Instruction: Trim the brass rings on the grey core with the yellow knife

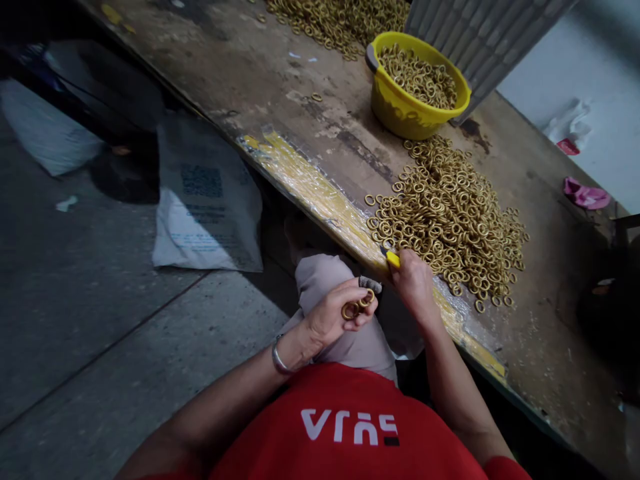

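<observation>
My left hand [340, 307] is closed on a few gold-coloured rings [351, 309], held above my lap. A grey covering wraps one of its fingers, and a metal bangle [280, 357] circles the wrist. My right hand [414, 283] grips a yellow-handled cutter knife [393, 259] at the table's edge; its dark tip points away to the upper left. Right beside that hand lies a heap of gold-coloured rings [453, 213] on the table. The two hands are apart.
Behind the heap stands a yellow basin [413, 117] full of rings, by a grey corrugated panel [480, 40]. More rings [345, 20] lie at the far end. Clear film and yellow tape cover the table edge [315, 187]. A printed sack [205, 200] stands on the floor at left.
</observation>
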Tool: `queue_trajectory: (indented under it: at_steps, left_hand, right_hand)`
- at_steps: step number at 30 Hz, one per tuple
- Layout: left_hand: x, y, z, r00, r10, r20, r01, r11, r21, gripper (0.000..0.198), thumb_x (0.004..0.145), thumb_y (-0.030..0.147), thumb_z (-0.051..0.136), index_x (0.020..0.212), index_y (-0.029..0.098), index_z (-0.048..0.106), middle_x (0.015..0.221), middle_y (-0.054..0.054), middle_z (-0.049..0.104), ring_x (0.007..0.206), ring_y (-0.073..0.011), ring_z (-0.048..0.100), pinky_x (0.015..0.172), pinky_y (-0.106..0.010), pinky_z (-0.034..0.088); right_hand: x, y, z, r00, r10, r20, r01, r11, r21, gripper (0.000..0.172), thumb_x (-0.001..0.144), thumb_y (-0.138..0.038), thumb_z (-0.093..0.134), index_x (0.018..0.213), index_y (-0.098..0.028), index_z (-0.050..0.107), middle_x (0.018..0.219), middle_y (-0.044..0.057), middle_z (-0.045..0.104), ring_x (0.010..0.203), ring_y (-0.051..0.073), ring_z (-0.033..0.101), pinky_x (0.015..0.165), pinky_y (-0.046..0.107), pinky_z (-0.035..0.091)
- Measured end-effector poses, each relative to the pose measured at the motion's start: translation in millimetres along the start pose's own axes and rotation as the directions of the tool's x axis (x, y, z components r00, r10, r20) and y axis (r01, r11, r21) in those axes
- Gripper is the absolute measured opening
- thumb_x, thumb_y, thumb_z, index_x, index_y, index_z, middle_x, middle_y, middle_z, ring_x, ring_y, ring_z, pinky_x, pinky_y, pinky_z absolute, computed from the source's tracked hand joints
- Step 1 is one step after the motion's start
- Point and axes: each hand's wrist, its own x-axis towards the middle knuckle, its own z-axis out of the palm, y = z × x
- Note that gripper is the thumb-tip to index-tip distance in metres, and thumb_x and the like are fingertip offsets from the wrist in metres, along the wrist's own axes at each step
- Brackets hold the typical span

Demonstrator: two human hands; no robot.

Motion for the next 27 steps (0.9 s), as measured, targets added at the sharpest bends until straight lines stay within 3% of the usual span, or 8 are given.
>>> queue_trajectory:
  at_steps: [3,7,11,17,19,21,24,27]
  left_hand:
    - [3.6,-1.3,-0.2,0.999,-0.011,-0.041,0.01,1.0,-0.025,0.032,0.077,0.042,0.066,0.084,0.012,0.059,0.078,-0.006,0.062,0.052,-0.0073,0.05,0.036,-0.016,0.02]
    - [7.7,-3.6,6.5,0.991,0.071,-0.116,-0.069,0.997,0.022,0.032,0.078,0.04,0.073,0.088,0.014,0.057,0.078,-0.003,0.064,0.05,-0.0053,0.05,0.035,-0.014,0.021]
    - [7.6,-6.9,11.3,0.998,0.053,-0.021,-0.053,0.998,0.021,0.033,0.077,0.039,0.075,0.092,0.014,0.057,0.078,-0.003,0.066,0.046,-0.0041,0.047,0.034,-0.014,0.019]
    - [7.4,-11.7,16.6,0.999,0.052,0.016,-0.053,0.998,0.042,0.03,0.075,0.034,0.077,0.085,0.012,0.06,0.076,-0.003,0.066,0.046,-0.0035,0.045,0.035,-0.015,0.022]
    - [7.3,-12.7,18.9,0.999,0.051,0.015,-0.051,0.997,0.049,0.03,0.074,0.033,0.078,0.084,0.01,0.062,0.075,-0.004,0.065,0.047,-0.0034,0.045,0.035,-0.015,0.023]
    - [6.7,-13.4,20.9,0.999,0.043,-0.004,-0.043,0.997,0.059,0.032,0.071,0.033,0.081,0.083,0.009,0.064,0.077,-0.004,0.064,0.049,-0.0037,0.046,0.036,-0.015,0.024]
    - [5.3,-13.4,22.8,0.997,0.048,-0.055,-0.043,0.995,0.09,0.035,0.068,0.035,0.083,0.081,0.01,0.064,0.075,-0.002,0.061,0.051,-0.0043,0.047,0.036,-0.015,0.025]
    - [3.9,-12.3,23.8,0.992,0.085,-0.092,-0.067,0.981,0.182,0.036,0.069,0.04,0.081,0.077,0.011,0.061,0.062,0.002,0.055,0.048,-0.0041,0.042,0.037,-0.015,0.024]
  right_hand:
    - [-12.2,0.2,-12.5,0.999,0.047,-0.029,-0.03,0.901,0.433,0.024,0.088,-0.032,0.056,0.069,-0.017,0.058,0.063,-0.001,0.051,0.057,0.012,0.043,0.055,0.026,0.032]
    - [-38.9,-5.3,-27.2,0.979,0.118,0.168,-0.202,0.402,0.893,0.026,0.085,-0.042,0.062,0.077,-0.018,0.061,0.06,-0.003,0.052,0.046,0.008,0.039,0.045,0.022,0.031]
    - [-56.3,-8.6,-20.0,0.961,0.123,0.249,-0.262,0.101,0.96,0.025,0.082,-0.043,0.069,0.084,-0.018,0.062,0.056,-0.006,0.051,0.043,0.007,0.038,0.042,0.02,0.032]
    - [-68.8,-11.5,-5.0,0.942,0.128,0.311,-0.307,-0.049,0.95,0.027,0.081,-0.043,0.071,0.087,-0.019,0.061,0.055,-0.006,0.05,0.044,0.006,0.038,0.042,0.019,0.031]
    - [-71.2,-11.6,-6.2,0.944,0.097,0.317,-0.314,-0.044,0.948,0.027,0.083,-0.044,0.069,0.088,-0.019,0.061,0.056,-0.006,0.051,0.044,0.007,0.038,0.043,0.019,0.031]
    - [-72.3,-10.0,-10.1,0.953,0.069,0.296,-0.3,0.049,0.953,0.027,0.086,-0.046,0.064,0.089,-0.019,0.061,0.057,-0.006,0.051,0.044,0.007,0.037,0.043,0.02,0.031]
    - [-72.8,-5.0,-18.7,0.993,0.023,0.119,-0.118,0.403,0.908,0.022,0.091,-0.04,0.058,0.086,-0.019,0.063,0.065,-0.002,0.057,0.054,0.01,0.048,0.052,0.023,0.039]
    - [-73.8,0.0,-25.1,0.991,-0.117,-0.072,0.135,0.752,0.646,0.014,0.09,-0.024,0.053,0.086,-0.019,0.065,0.078,0.003,0.063,0.071,0.015,0.057,0.067,0.026,0.043]
